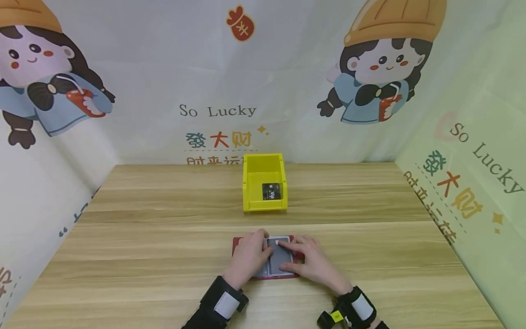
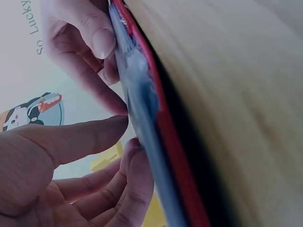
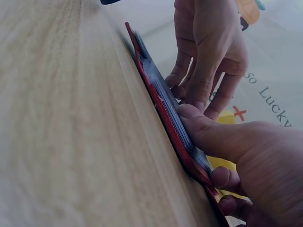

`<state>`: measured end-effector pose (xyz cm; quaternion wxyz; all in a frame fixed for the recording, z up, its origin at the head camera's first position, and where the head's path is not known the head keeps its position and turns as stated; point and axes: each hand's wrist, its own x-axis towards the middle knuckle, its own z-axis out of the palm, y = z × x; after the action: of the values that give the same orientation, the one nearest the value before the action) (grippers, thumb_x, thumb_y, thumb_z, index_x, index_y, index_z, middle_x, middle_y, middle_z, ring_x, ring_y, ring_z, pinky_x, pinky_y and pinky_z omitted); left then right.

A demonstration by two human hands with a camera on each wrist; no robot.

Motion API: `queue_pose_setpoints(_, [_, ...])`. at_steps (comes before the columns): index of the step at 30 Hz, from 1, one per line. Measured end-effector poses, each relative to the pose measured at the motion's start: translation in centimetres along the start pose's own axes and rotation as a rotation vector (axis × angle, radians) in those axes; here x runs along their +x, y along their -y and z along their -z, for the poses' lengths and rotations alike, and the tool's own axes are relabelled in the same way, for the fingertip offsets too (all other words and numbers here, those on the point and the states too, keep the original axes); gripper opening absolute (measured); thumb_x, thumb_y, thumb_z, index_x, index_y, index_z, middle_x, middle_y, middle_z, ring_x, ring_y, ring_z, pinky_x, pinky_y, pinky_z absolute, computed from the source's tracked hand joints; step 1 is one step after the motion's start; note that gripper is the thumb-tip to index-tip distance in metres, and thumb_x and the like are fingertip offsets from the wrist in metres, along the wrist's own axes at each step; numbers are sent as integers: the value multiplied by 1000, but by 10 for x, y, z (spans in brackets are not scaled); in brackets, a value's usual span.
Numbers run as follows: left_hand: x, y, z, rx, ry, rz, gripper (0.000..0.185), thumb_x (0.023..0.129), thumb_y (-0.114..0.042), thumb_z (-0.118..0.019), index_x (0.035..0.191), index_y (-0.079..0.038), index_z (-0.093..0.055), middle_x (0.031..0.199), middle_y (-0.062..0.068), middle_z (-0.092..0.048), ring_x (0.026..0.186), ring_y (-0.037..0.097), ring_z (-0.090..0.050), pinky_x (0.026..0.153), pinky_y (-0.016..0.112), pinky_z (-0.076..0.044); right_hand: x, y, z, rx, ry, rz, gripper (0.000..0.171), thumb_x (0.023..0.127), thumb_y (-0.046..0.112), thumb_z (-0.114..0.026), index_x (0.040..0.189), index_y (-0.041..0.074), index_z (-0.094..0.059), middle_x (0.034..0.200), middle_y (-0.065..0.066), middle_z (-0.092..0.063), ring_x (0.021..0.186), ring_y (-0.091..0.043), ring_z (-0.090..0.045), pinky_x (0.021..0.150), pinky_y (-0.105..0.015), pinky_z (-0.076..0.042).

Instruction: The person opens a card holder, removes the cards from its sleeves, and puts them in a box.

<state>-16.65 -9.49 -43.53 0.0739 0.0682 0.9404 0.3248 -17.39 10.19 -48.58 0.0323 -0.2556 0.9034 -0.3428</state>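
Left hand (image 1: 248, 257) and right hand (image 1: 311, 260) press relaxed fingers on the open red card holder (image 1: 274, 264); yellow bin (image 1: 264, 183) far behind.

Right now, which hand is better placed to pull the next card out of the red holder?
Probably the right hand: its fingers lie on the grey card in the red holder, while the left hand rests on the holder's left side.

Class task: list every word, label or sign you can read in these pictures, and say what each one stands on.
"So Lucky": back backdrop, and again on the right-hand wall.
"發大财": back backdrop, below "So Lucky", and on the right wall.
"Vip": black card in the yellow bin.
Row of characters behind the bin: cut off, unreadable.
Red card holder under both hands: no readable text.
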Motion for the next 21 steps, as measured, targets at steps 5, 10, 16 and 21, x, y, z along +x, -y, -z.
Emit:
queue_pose_setpoints(5, [2,3,-2,-18,-8,10,23,90,-10,-73,106,4,-66,73,3,-57,64,13,-53,52,22,-38,0,0,-1,42,-3,-37,60,81,36,-83,135,17,-65,129,-9,-64,122,-32,-56,107,-57,-33])
queue_pose_setpoints(10, [2,7,-4,-47,-11,7,22,90,-9,-73,106,5,-66,75,4,-57,65,13,-54,52,21,-39,-2,1,-1,59,2,-61,63,81,36,-83,137,16,-63,132,-11,-63,123,-33,-54,109,-59,-30])
queue_pose_setpoints(16, [2,12,-4,-94,-23,-9,28,89,-8,-73,111,7,-65,81,8,-64,70,14,-57,57,22,-43,-3,2,-1,57,-11,-51,64,81,34,-83,138,14,-62,130,-10,-65,121,-31,-55,109,-58,-31])
queue_pose_setpoints(21, [4,18,0,-206,-2,6,29,88,-8,-73,111,8,-66,84,9,-68,72,13,-59,62,24,-46,-2,2,-2,24,-34,-32,66,80,35,-83,139,13,-61,125,-9,-67,116,-27,-57,104,-52,-34])
